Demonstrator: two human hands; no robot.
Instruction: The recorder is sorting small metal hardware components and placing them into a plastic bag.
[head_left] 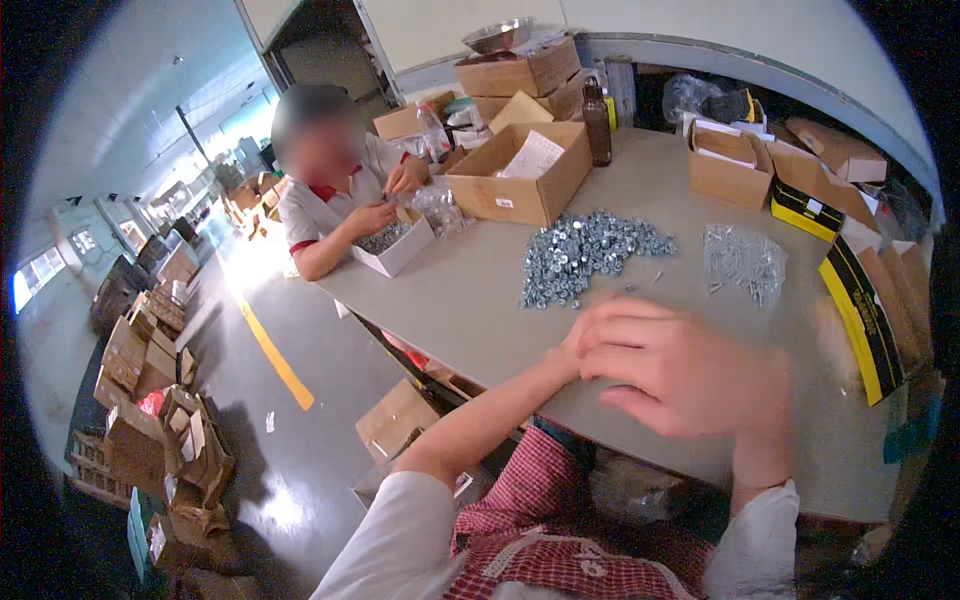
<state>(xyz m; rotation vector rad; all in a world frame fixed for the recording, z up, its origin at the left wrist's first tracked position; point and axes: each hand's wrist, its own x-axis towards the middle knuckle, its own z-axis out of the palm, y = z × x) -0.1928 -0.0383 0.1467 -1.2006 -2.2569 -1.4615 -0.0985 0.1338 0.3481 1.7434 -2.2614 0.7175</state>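
Over the near part of the table my two hands meet, the right in front of the left. My right hand [660,365], partly blurred, is closed, its fingers curled in towards the other hand; what it holds, if anything, is hidden. Only the edge of my left hand [572,345] shows behind it, so its fingers cannot be made out. Just beyond them spreads a pile of small silvery metal nuts or washers [590,250]. One loose screw [657,277] lies to the right of this pile. Further right is a clear plastic bag [745,262] holding thin metal screws or pins.
Across the grey table [470,290], a co-worker [335,190] handles small parts above a white box [398,250]. A cardboard box [525,175] and a brown bottle [596,122] stand at the back. Yellow-and-black cartons [862,320] line the right edge.
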